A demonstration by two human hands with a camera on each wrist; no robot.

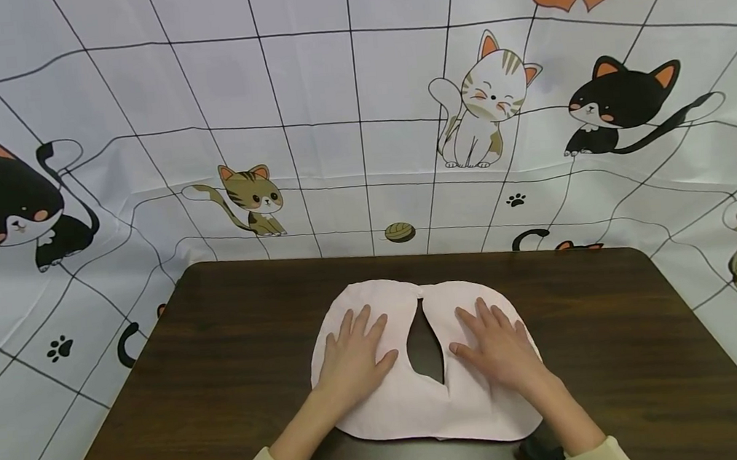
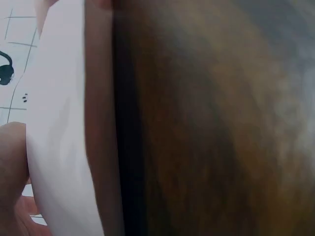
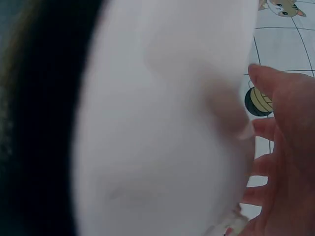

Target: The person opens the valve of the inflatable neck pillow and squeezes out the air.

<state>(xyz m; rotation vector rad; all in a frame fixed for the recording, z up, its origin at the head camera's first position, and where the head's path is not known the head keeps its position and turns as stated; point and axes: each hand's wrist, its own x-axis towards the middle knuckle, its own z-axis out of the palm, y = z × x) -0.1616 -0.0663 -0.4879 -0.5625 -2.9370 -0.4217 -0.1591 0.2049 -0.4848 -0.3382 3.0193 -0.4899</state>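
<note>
1. my left hand (image 1: 353, 359) lies flat on the left lobe of the pale pink bib (image 1: 423, 400), fingers straight and a little spread, palm down; it curls round nothing and pinches nothing.
2. my right hand (image 1: 497, 346) does the same on the right lobe, fingers straight and fanned toward the far edge of the cloth, pressing rather than gripping.
3. the bib sits spread out on the dark wooden table (image 1: 219, 331), roughly in the middle and toward the near edge, so the cloth is directly under both palms, not beside them.
4. between my two hands runs the bib's neck opening, a dark teardrop gap where the table shows through; the two lobes meet at the far end of it (the thumbs point in toward that gap, each just short of its edge).
5. in the left wrist view the bib (image 2: 59, 137) is a blurred pale band beside the brown table (image 2: 206, 128), with part of my hand (image 2: 12, 177) at the lower left corner.
6. in the right wrist view the bib (image 3: 162, 123) fills most of the frame, out of focus, and my fingers (image 3: 290, 147) show at the right, straight.
7. behind the table hangs a white cat-print cloth backdrop (image 1: 358, 114) with black grid lines.
</note>
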